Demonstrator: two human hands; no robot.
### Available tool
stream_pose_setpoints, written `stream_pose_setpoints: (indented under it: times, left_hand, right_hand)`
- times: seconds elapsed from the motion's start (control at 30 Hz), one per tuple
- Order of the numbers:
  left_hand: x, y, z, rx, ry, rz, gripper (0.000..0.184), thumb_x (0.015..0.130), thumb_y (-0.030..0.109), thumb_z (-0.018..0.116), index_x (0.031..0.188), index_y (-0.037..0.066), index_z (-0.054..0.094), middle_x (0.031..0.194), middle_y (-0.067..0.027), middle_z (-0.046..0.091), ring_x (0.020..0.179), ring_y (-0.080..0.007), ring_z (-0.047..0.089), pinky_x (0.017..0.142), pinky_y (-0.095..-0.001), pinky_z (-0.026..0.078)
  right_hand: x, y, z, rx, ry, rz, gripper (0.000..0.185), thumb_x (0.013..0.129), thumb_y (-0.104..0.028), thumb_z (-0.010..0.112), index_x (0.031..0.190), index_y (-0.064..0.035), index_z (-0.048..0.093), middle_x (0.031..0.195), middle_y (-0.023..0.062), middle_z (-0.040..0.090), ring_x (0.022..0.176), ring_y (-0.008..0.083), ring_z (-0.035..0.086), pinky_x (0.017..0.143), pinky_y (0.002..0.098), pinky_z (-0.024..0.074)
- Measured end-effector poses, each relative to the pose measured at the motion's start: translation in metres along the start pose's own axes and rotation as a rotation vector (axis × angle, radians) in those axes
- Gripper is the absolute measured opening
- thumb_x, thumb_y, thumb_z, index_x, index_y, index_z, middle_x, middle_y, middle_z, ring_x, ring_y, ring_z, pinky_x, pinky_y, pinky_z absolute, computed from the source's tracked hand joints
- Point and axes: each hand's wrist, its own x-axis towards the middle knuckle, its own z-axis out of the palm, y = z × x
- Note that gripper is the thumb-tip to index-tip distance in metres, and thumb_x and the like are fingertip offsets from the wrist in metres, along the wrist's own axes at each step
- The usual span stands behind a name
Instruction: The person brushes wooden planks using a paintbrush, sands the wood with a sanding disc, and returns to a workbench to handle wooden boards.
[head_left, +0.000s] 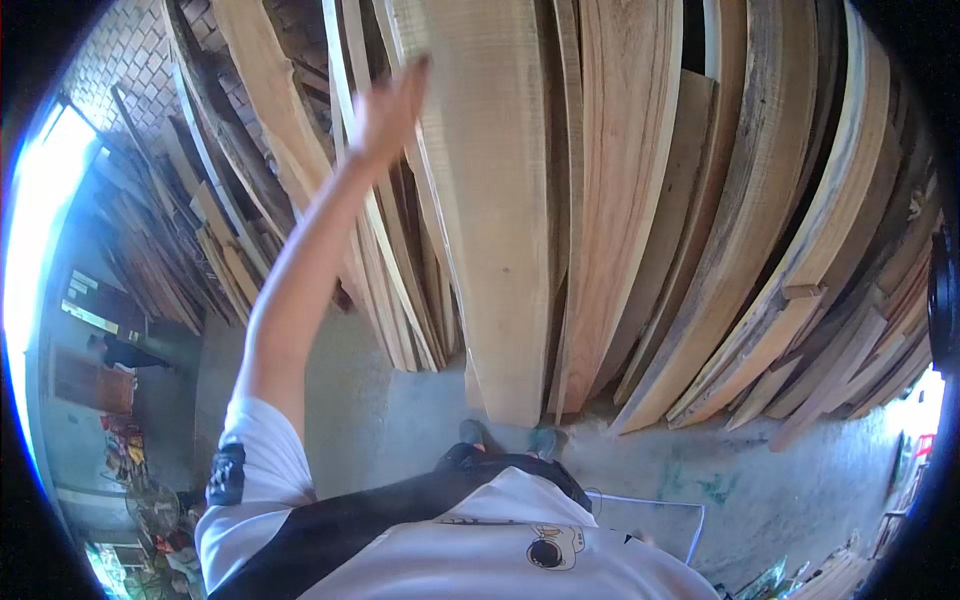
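Observation:
My left arm reaches up and forward, and my left hand [390, 115] is at the left edge of a wide, pale board [495, 220] that leans upright in front of me. The hand is smeared by motion, with a small dark tip at its upper end. Whether it holds something or touches the board cannot be made out. Right of this board stands a reddish-grained board [620, 170]. My right hand does not show.
More long boards [765, 170] lean in a row to the right, and others [275, 110] to the left. Both my feet [475, 432] are near the boards' lower ends on the grey floor [340, 400]. A person in dark clothing [130, 352] is far left.

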Motion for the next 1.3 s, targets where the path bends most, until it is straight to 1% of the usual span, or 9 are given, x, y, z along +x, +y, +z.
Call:
stream_pose_setpoints:
  times: [0.1,0.13,0.33,0.43,0.57,0.73,1.07,1.17,1.3]
  left_hand:
    - [0.104,0.0,-0.053,-0.137,0.111,-0.305,0.036,0.098,0.026,0.049,0.129,0.01,0.054,0.116,-0.0174,0.064,0.097,-0.0356,0.066,0.091,-0.0495,0.049]
    - [0.122,0.001,-0.08,-0.477,-0.061,-0.088,0.052,0.101,0.025,0.039,0.146,0.0,0.033,0.154,-0.0201,0.027,0.146,-0.0343,0.016,0.118,-0.0481,0.015]
    - [0.058,0.096,0.076,-0.264,0.384,-0.004,0.04,0.098,0.024,0.048,0.135,0.012,0.05,0.14,-0.0159,0.049,0.129,-0.0359,0.047,0.106,-0.048,0.04]
    - [-0.053,0.148,0.105,-0.195,-0.078,0.274,0.052,0.092,0.017,0.052,0.142,0.023,0.044,0.151,-0.0105,0.037,0.145,-0.0335,0.019,0.113,-0.0454,0.033]
    - [-0.091,0.141,0.061,-0.742,-0.702,0.177,0.056,0.093,0.019,0.05,0.148,0.02,0.037,0.153,-0.0097,0.035,0.143,-0.0289,0.027,0.116,-0.0418,0.029]
    - [0.02,0.057,0.024,-0.559,0.373,0.048,0.036,0.089,0.014,0.051,0.125,0.013,0.057,0.135,-0.0079,0.053,0.109,-0.0301,0.061,0.08,-0.0435,0.057]
    - [-0.24,0.154,0.104,-0.729,-0.732,0.656,0.041,0.099,0.024,0.044,0.14,0.019,0.046,0.151,-0.0077,0.039,0.136,-0.0263,0.041,0.109,-0.0364,0.039]
    - [-0.19,0.123,0.128,-1.717,-0.292,0.276,0.038,0.099,0.023,0.047,0.136,0.017,0.051,0.145,-0.0064,0.047,0.129,-0.0283,0.049,0.107,-0.0346,0.042]
    - [-0.035,0.034,0.034,-0.648,0.278,0.125,0.032,0.095,0.012,0.05,0.125,0.006,0.06,0.133,-0.0135,0.057,0.116,-0.03,0.058,0.096,-0.0401,0.049]
  right_hand:
    - [-0.116,0.041,0.004,0.653,-0.058,0.587,0.026,0.089,-0.024,0.056,0.108,-0.0086,0.047,0.109,0.0134,0.046,0.1,0.0276,0.046,0.084,0.0402,0.0346]
    - [-0.134,0.049,0.009,0.906,0.007,0.706,0.021,0.089,-0.027,0.057,0.1,-0.0099,0.049,0.101,0.011,0.047,0.092,0.0256,0.047,0.077,0.0393,0.0364]
    - [-0.043,0.007,-0.007,2.054,0.526,0.852,0.022,0.09,-0.033,0.06,0.092,-0.0115,0.056,0.074,0.0056,0.057,0.062,0.0207,0.056,0.049,0.033,0.0444]
    - [0.051,-0.077,-0.087,2.31,0.581,0.006,0.023,0.095,-0.018,0.054,0.115,-0.0083,0.052,0.088,0.0074,0.063,0.068,0.0214,0.06,0.054,0.0321,0.047]
    - [-0.015,-0.208,-0.252,1.203,0.705,-0.23,0.022,0.089,-0.01,0.054,0.108,0.0001,0.06,0.083,0.01,0.066,0.076,0.0162,0.066,0.069,0.0302,0.0517]
    - [-0.051,-0.22,-0.254,1.183,0.551,-0.049,0.022,0.091,-0.007,0.055,0.111,0.0024,0.059,0.084,0.0111,0.067,0.078,0.0178,0.067,0.071,0.03,0.0529]
    - [-0.11,-0.153,-0.087,1.678,0.495,0.618,0.017,0.096,-0.012,0.053,0.109,-0.0013,0.057,0.081,0.0138,0.067,0.06,0.02,0.064,0.043,0.0318,0.047]
    - [-0.11,-0.175,-0.066,1.587,0.53,0.598,0.02,0.096,-0.018,0.055,0.11,-0.0043,0.057,0.08,0.013,0.069,0.056,0.02,0.064,0.043,0.0297,0.0448]
    - [-0.116,-0.209,-0.073,1.527,0.468,0.518,0.022,0.095,-0.02,0.058,0.111,-0.0045,0.058,0.082,0.0128,0.07,0.059,0.0185,0.066,0.045,0.0291,0.0459]
